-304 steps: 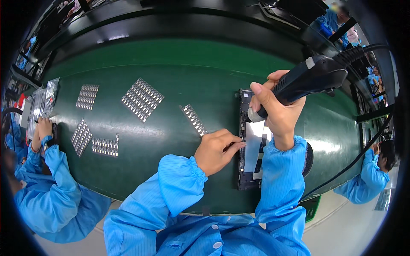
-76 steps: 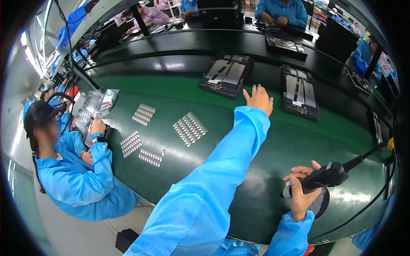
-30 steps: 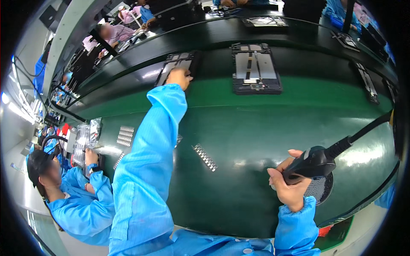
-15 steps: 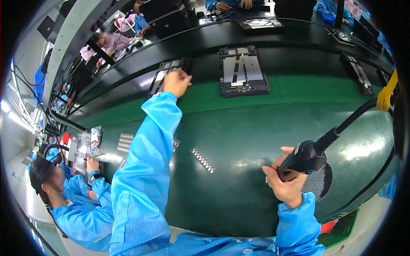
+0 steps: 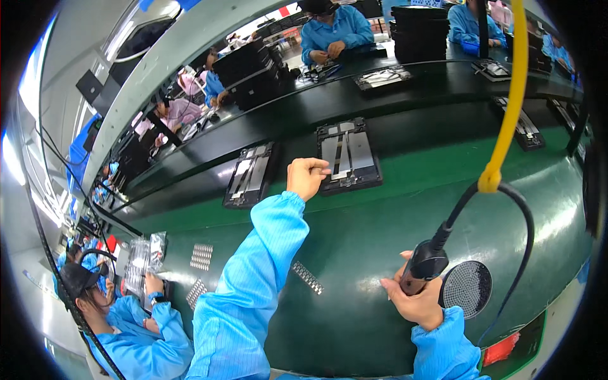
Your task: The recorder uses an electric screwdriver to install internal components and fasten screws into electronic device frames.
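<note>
My left hand [image 5: 306,178] reaches forward, fingers bent and pinched at the near left edge of an opened tablet [image 5: 361,152] in a black frame. Silvery panels and a slanting strip show inside it. To its left lies a second opened tablet [image 5: 252,174]. My right hand [image 5: 417,299] is wrapped round a black corded electric screwdriver [image 5: 427,263]; its tip is hidden in the hand. Just right of that hand sits a round black dish [image 5: 467,290] with a grey dotted plate in it. A strip of small metallic parts [image 5: 308,278] lies between my arms.
A yellow strap [image 5: 506,126] holds up the screwdriver's cord at the right. More part strips [image 5: 201,256] lie left of my arm, near a co-worker [image 5: 126,316]. Other opened tablets [image 5: 522,123] rest farther off. A red bag [image 5: 501,349] is low at right.
My left hand has moved right, from beside the left tablet to the middle one's edge. The view has tilted up, so the bench appears lower. My right hand still grips the screwdriver.
</note>
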`<state>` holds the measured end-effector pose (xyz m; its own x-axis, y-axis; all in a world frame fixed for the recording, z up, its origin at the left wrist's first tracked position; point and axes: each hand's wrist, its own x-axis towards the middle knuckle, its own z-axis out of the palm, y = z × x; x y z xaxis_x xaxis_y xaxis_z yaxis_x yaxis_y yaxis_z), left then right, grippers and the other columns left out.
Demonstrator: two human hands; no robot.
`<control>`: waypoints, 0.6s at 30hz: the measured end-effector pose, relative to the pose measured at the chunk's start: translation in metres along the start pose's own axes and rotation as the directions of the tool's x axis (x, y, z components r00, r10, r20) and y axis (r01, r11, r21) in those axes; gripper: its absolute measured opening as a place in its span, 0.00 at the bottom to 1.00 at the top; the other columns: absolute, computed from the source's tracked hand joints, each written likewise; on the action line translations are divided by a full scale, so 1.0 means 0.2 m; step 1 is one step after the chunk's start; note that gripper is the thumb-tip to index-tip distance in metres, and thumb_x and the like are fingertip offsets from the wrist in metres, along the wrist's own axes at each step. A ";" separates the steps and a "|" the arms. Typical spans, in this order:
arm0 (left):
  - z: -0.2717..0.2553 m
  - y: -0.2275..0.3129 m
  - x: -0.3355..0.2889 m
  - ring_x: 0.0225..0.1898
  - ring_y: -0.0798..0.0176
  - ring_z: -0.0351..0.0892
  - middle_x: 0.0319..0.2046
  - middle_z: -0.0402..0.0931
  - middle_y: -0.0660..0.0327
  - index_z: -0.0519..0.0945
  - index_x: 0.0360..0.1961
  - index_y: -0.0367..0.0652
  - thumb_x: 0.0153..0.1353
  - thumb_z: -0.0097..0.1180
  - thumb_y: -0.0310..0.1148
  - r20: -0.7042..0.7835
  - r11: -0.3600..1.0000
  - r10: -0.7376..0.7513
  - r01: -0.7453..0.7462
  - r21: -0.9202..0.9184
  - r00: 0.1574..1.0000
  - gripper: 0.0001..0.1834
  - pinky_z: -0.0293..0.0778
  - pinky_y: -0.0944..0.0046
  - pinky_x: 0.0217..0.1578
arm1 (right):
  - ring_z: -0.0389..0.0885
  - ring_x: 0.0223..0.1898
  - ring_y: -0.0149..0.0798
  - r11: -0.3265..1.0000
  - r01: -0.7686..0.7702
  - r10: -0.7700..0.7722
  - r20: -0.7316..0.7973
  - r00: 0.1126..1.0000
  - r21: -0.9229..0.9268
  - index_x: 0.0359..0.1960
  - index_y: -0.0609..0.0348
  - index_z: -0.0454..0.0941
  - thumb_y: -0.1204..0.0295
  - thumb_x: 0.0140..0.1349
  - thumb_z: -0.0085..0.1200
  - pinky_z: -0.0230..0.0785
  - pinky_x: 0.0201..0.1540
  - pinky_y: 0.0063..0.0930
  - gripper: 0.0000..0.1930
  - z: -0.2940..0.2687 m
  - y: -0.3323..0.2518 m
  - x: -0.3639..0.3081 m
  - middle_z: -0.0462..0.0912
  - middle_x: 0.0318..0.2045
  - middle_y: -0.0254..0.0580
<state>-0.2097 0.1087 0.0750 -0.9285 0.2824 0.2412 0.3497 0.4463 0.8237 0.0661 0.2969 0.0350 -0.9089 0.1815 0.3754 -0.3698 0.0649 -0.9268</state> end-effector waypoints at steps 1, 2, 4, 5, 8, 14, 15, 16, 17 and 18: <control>0.00 0.01 -0.01 0.37 0.56 0.83 0.33 0.81 0.47 0.80 0.37 0.27 0.54 0.46 0.15 0.022 0.969 0.129 -0.131 0.208 0.991 0.12 0.78 0.65 0.39 | 0.73 0.19 0.24 0.999 0.024 -0.023 0.017 1.000 -0.039 0.52 0.62 0.62 0.86 0.49 0.61 0.65 0.21 0.19 0.28 -0.01 0.01 0.00 0.72 0.19 0.32; 0.01 0.02 -0.02 0.39 0.52 0.82 0.34 0.80 0.44 0.79 0.36 0.26 0.52 0.46 0.14 0.068 0.880 0.249 -0.255 0.400 0.966 0.12 0.77 0.63 0.43 | 0.75 0.18 0.24 0.997 -0.074 0.076 -0.107 0.991 0.026 0.33 0.63 0.69 0.76 0.44 0.68 0.66 0.21 0.19 0.19 0.01 -0.02 0.01 0.76 0.18 0.34; 0.04 0.04 -0.03 0.50 0.43 0.74 0.47 0.74 0.42 0.75 0.44 0.27 0.44 0.53 0.20 0.314 0.766 0.310 -0.431 0.477 0.898 0.21 0.70 0.57 0.54 | 0.75 0.18 0.24 0.997 -0.071 0.074 -0.106 0.992 0.036 0.34 0.63 0.69 0.76 0.44 0.68 0.66 0.21 0.18 0.19 0.00 -0.04 0.02 0.76 0.18 0.34; 0.06 0.05 -0.04 0.53 0.41 0.71 0.52 0.70 0.43 0.73 0.47 0.28 0.42 0.55 0.22 0.427 0.726 0.250 -0.460 0.511 0.869 0.25 0.67 0.56 0.56 | 0.76 0.18 0.24 0.997 -0.069 0.073 -0.096 0.993 0.043 0.34 0.63 0.69 0.76 0.44 0.68 0.66 0.21 0.18 0.19 -0.01 -0.04 0.02 0.77 0.18 0.34; 0.13 -0.06 -0.01 0.52 0.43 0.71 0.51 0.69 0.44 0.72 0.46 0.32 0.39 0.58 0.26 0.432 0.551 0.247 -0.492 0.674 0.868 0.27 0.67 0.53 0.55 | 0.76 0.17 0.24 0.998 -0.061 0.063 -0.106 0.992 0.028 0.34 0.64 0.69 0.76 0.45 0.68 0.66 0.21 0.18 0.19 0.00 -0.06 0.03 0.77 0.17 0.34; 0.16 -0.12 0.09 0.40 0.46 0.76 0.34 0.77 0.51 0.75 0.34 0.39 0.38 0.53 0.22 0.140 0.391 0.537 -0.392 0.832 0.832 0.16 0.70 0.53 0.45 | 0.75 0.19 0.23 1.000 -0.013 0.014 -0.112 0.994 0.007 0.34 0.62 0.69 0.77 0.45 0.68 0.65 0.21 0.20 0.19 0.04 -0.03 0.04 0.76 0.17 0.32; 0.16 -0.05 0.11 0.36 0.47 0.77 0.30 0.78 0.51 0.77 0.30 0.38 0.37 0.53 0.23 0.021 0.419 0.472 -0.245 0.874 0.881 0.13 0.70 0.53 0.42 | 0.75 0.19 0.23 1.000 -0.015 0.015 -0.109 0.994 0.001 0.34 0.62 0.69 0.77 0.45 0.68 0.65 0.21 0.20 0.19 0.04 -0.03 0.04 0.76 0.17 0.32; 0.15 0.00 0.14 0.36 0.48 0.78 0.29 0.78 0.51 0.77 0.29 0.39 0.37 0.53 0.24 -0.040 0.471 0.445 -0.196 0.860 0.895 0.12 0.70 0.52 0.41 | 0.74 0.19 0.22 0.998 -0.040 0.044 -0.114 0.992 0.038 0.34 0.62 0.69 0.77 0.45 0.68 0.65 0.21 0.20 0.19 0.04 -0.05 0.05 0.75 0.17 0.31; 0.12 0.05 0.16 0.35 0.49 0.78 0.29 0.79 0.51 0.78 0.27 0.39 0.37 0.54 0.25 -0.100 0.519 0.415 -0.145 0.842 0.904 0.11 0.70 0.52 0.40 | 0.72 0.19 0.21 0.995 -0.065 0.073 -0.117 0.990 0.076 0.34 0.61 0.69 0.77 0.45 0.68 0.64 0.21 0.20 0.19 0.04 -0.06 0.05 0.74 0.16 0.30; 0.12 0.15 0.14 0.35 0.53 0.78 0.31 0.79 0.53 0.79 0.30 0.40 0.37 0.55 0.27 -0.042 0.475 0.331 -0.128 0.871 0.943 0.13 0.70 0.53 0.38 | 0.69 0.17 0.21 0.995 -0.068 0.076 -0.111 0.991 0.077 0.34 0.60 0.68 0.76 0.44 0.69 0.63 0.20 0.19 0.20 0.03 -0.04 0.05 0.73 0.15 0.29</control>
<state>-0.2218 0.1510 0.0940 -0.7646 0.3782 0.5219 0.3938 0.9151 -0.0862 0.0594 0.2925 0.0461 -0.9076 0.2932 0.3004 -0.3208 -0.0232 -0.9469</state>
